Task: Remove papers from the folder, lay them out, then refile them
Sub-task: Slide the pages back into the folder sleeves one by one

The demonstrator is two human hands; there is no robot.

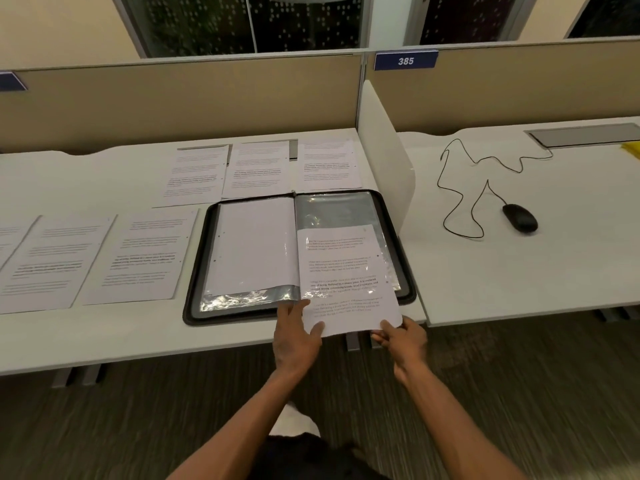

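A black folder (197, 271) with clear plastic sleeves lies open near the desk's front edge. Its left sleeve holds a blank-looking sheet (254, 240). A printed sheet (343, 275) sits partly inside the right sleeve (332, 209), its lower end sticking out past the folder's front edge. My left hand (294, 337) holds that sheet's lower left edge, thumb on top. My right hand (403, 337) pinches its lower right corner. Several other printed papers lie flat on the desk: three behind the folder (258, 169) and more to its left (145, 256).
A white divider panel (384, 150) stands right of the folder. On the neighbouring desk lie a black mouse (519, 218) with a looping cable and a grey cable hatch (585, 135). A beige partition with a sign reading 385 (405, 60) closes the back.
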